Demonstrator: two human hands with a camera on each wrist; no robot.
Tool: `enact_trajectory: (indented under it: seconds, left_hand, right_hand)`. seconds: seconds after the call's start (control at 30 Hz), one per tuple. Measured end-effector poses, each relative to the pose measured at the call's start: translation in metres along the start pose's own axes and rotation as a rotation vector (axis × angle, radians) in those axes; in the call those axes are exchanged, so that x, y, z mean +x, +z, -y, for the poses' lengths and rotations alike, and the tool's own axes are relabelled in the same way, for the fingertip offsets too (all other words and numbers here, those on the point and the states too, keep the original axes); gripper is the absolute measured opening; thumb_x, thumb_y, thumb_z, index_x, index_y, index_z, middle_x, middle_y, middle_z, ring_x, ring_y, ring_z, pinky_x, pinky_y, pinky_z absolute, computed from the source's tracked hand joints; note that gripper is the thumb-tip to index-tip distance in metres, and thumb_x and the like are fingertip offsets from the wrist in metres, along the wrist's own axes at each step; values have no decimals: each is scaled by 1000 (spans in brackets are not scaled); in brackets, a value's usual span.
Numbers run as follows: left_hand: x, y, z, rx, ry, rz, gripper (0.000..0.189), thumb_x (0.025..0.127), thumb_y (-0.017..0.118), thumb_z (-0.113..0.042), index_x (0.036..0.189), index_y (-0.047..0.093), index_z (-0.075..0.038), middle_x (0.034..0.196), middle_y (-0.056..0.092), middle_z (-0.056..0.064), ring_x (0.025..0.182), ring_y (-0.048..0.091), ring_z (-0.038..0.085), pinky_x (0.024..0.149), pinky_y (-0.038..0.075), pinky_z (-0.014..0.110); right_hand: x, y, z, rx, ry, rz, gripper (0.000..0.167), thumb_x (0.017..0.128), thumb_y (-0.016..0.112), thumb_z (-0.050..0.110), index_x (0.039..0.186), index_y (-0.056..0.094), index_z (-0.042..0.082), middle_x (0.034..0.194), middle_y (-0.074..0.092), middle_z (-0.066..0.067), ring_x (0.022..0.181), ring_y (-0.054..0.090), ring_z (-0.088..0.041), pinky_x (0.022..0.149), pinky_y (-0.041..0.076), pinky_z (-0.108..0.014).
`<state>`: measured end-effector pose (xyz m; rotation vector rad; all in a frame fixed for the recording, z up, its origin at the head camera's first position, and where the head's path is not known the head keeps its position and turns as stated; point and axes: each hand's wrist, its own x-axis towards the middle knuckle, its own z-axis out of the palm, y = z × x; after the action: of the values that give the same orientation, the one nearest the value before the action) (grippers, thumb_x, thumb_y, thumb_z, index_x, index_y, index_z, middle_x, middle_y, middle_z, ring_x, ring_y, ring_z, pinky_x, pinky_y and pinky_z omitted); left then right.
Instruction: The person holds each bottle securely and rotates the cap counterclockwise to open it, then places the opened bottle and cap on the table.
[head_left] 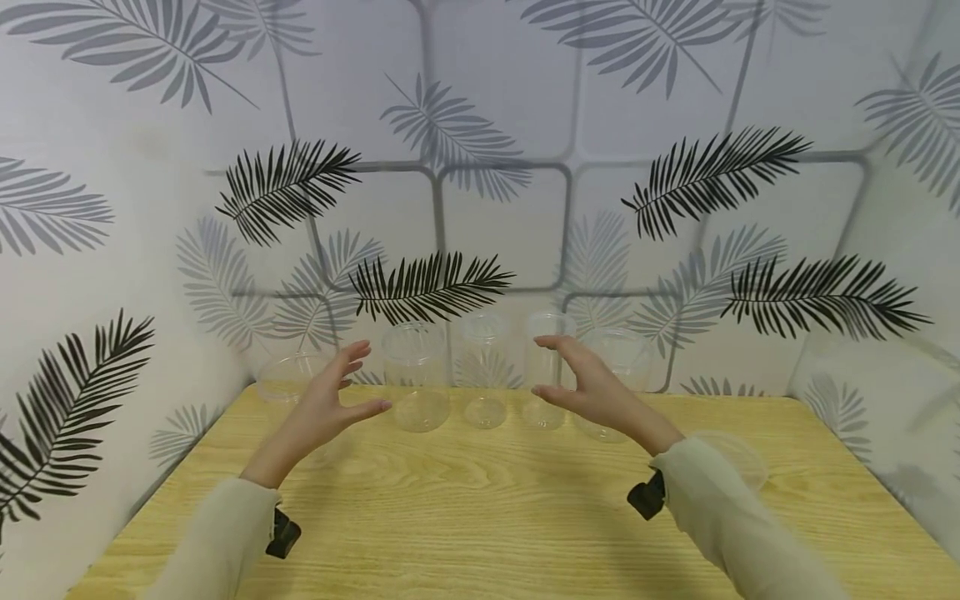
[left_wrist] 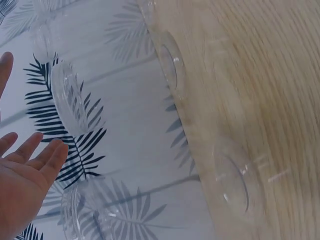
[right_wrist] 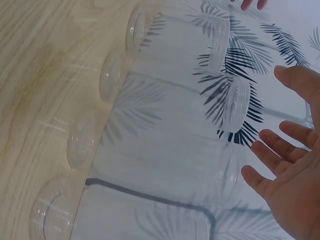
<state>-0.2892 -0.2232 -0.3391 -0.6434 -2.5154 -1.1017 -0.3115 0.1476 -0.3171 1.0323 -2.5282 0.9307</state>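
No text, label, brand, number or sign can be read, whether on the clear jars (head_left: 416,392) along the far edge of the bench (head_left: 465,533), the leaf-patterned wall (head_left: 502,100) or the black wrist devices (head_left: 647,497).

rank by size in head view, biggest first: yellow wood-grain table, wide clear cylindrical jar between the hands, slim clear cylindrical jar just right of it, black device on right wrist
Yellow wood-grain table
Wide clear cylindrical jar, broader; heights look alike
Slim clear cylindrical jar
Black device
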Motion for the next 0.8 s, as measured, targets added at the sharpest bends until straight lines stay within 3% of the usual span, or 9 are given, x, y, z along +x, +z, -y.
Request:
enact_trajectory:
  seconds: [0.43,0.8]
  left_hand:
    - [9,33,4,-59,-114,-39,85,77,73,-30,142,23,-6,143,34,19,127,37,41,102,35,53]
    - [15,46,19,-48,-235,-83,85,79,72,-26,142,20,-3,142,33,21,126,37,41,101,35,55]
  right_hand:
    - [18,54,12,50,8,-62,58,86,64,25,134,40,4,133,47,-14,124,43,-29,101,38,-47]
    - [35,94,15,254,84,-114,52,86,63,20,132,43,5,131,49,-13,121,46,-28,99,39,-50]
